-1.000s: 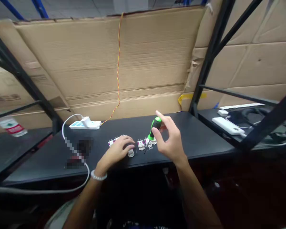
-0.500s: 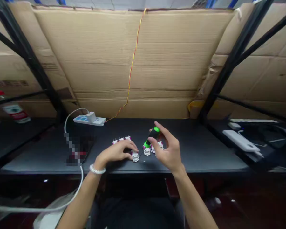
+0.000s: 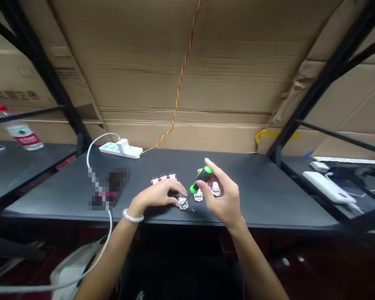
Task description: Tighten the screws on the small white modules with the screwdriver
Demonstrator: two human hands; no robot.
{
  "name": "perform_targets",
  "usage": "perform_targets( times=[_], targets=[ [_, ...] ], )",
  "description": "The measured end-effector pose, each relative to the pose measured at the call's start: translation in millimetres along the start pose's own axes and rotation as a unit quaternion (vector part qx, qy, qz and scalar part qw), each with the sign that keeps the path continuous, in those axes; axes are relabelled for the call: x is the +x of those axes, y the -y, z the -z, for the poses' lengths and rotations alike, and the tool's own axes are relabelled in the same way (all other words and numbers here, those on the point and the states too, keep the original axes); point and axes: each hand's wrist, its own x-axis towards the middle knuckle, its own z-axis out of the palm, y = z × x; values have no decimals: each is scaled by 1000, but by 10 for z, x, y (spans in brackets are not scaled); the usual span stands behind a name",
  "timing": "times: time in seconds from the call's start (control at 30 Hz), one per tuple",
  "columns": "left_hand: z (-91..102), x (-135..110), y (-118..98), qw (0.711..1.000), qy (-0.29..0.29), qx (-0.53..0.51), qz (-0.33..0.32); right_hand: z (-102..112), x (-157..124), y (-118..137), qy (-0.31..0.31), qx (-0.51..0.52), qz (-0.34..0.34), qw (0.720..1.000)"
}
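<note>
My right hand is closed around a screwdriver with a black and green handle. The screwdriver tilts down to the left, and its tip meets a small white and purple part on the table. Thumb and fingers of my left hand grip that part from its left side. Behind the left hand stands a row of similar white and purple parts with thin pins sticking up. Two more white parts, one of them this piece, lie beside and partly behind my right hand. A tiny thin piece lies near the front edge.
A white power strip with a plugged-in adapter sits at the back left of the black table. Its white cable hangs over the front edge. A bottle stands far left; a white device lies right. Black posts flank the table.
The screwdriver tip has moved from beside the white part onto it. The camera view has tilted slightly downward. Both hands keep nearly the same pose.
</note>
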Motion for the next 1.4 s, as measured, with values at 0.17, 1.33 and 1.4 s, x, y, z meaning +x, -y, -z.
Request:
perform_targets(
  times=[0.17, 1.33, 1.4],
  targets=[
    [3, 2, -11, 1000, 3, 0, -3, 0, 3, 7, -1, -11, 9, 1000],
    [-50, 8, 26, 1000, -11, -3, 11, -49, 241, 207, 72, 23, 86, 993],
    [-62, 12, 40, 1000, -19, 7, 11, -39, 351, 191, 60, 16, 98, 993]
  ],
)
